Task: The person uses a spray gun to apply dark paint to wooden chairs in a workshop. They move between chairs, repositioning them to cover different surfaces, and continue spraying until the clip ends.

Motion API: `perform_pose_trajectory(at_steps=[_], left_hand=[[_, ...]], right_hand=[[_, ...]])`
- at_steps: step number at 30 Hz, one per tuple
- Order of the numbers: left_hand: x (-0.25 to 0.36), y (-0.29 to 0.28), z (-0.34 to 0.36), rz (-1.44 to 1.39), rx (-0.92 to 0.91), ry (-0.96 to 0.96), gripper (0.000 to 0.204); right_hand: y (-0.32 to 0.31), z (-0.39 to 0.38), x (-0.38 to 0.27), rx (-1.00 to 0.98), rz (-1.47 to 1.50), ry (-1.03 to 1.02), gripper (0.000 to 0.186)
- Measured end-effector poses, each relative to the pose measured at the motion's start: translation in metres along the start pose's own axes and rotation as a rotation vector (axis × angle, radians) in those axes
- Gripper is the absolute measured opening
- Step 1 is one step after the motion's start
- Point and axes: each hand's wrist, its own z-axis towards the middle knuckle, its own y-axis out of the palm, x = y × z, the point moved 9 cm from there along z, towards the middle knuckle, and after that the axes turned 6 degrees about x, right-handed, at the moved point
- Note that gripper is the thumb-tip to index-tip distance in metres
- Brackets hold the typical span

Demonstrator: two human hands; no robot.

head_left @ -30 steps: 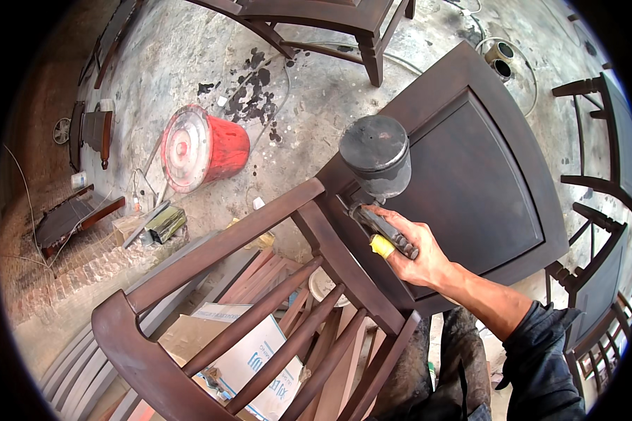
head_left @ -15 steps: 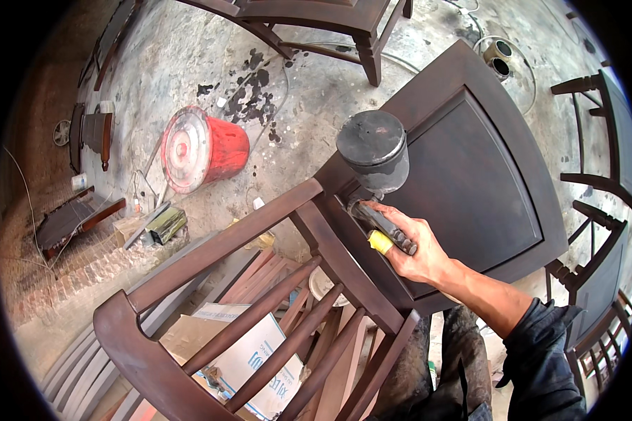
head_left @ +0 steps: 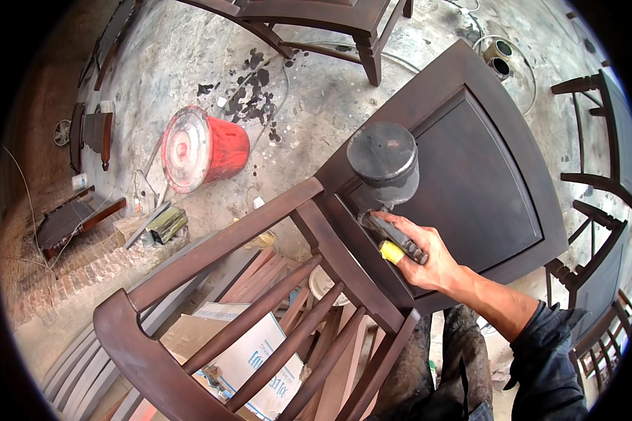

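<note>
My right hand point(head_left: 432, 256) is closed round the grip of a spray gun point(head_left: 395, 237), with yellow tape near its handle. A round, dark paint cup point(head_left: 383, 158) sits on top of the gun. Gun and cup hang over the seat of a dark brown wooden chair point(head_left: 477, 175), close to where the seat meets the backrest. That backrest point(head_left: 344, 281), with its round spindles, stretches toward the lower left. The seat's recessed panel is partly hidden by the cup and hand. My left hand is out of the picture.
A red bucket point(head_left: 225, 149) with a pale lid stands on the stained concrete floor left of the seat. Wood strips and a cardboard box point(head_left: 260, 361) lie beneath the backrest. More dark chairs point(head_left: 600, 270) line the right, and another chair point(head_left: 302, 17) stands ahead. Two tins point(head_left: 498, 57) sit beyond the seat.
My right hand and the spray gun have shifted slightly right and toward me over the seat. The chair has stayed in place.
</note>
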Motion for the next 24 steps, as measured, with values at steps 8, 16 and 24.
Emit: perform_pose_trajectory(at_steps=[8,16,24], left_hand=[[-0.072,-0.036,0.001,-0.166,-0.064,-0.144,0.051],[0.024,0.012,-0.006,-0.005,0.002,-0.055,0.052],[0.047,0.023,-0.004,0.054,0.022,-0.004,0.058]], right_hand=[[0.002,-0.001,0.010,-0.006,0.006,0.104,0.041],[0.008,-0.010,0.003,-0.032,0.052,-0.047,0.045],[0.008,-0.006,0.006,-0.040,0.069,0.011,0.043]])
